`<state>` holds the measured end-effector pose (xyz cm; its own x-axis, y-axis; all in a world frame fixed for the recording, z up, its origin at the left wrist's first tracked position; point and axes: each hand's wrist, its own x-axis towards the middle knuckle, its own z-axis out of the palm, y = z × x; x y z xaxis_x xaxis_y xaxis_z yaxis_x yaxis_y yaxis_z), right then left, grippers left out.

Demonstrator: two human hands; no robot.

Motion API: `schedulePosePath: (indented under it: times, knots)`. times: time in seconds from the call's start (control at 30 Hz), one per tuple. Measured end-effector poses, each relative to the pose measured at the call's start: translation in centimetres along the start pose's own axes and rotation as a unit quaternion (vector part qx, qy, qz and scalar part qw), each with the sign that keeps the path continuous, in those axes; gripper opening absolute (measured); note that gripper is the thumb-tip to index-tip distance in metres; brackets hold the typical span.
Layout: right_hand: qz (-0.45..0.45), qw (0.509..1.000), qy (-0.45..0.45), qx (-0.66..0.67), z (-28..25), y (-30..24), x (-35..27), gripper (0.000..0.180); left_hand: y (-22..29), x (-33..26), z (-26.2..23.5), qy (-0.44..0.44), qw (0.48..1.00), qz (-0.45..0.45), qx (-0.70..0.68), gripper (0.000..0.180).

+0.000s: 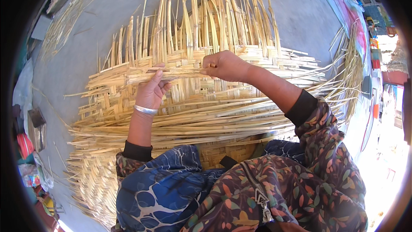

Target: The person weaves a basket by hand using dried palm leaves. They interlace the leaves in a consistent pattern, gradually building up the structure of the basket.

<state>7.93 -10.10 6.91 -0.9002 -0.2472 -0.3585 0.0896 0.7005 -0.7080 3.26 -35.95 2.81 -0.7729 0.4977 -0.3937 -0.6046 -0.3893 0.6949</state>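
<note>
— Matting (206,103) of split cane lies flat over the grey floor (86,73), its far ends loose and upright so new strips can cross?

— Yes. One flat strip (171,74) runs left to right. The left hand (151,91) curls underneath, thumb on top; the right hand (225,65) has its fingers pinched tight on the strip's right end.

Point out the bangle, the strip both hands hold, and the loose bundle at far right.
Bangle (146,110): head view, band's middle.
Strip (171,74): head view, between the hands.
Bundle (354,56): head view, mid-length.
</note>
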Motion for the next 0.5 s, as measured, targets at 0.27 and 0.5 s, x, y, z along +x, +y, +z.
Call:
schedulePosePath:
  times: [0.27,0.5]
  knots:
    - [0.073,0.990,-0.121,-0.026,-3.9,0.5,-0.9,0.023,0.8,1.7,0.2,0.109,0.985,0.078,0.105,0.032]
    - [0.136,0.980,-0.142,0.040,-7.7,4.5,-2.4,0.020,2.5,5.4,0.2,0.096,0.981,0.090,0.142,0.030]
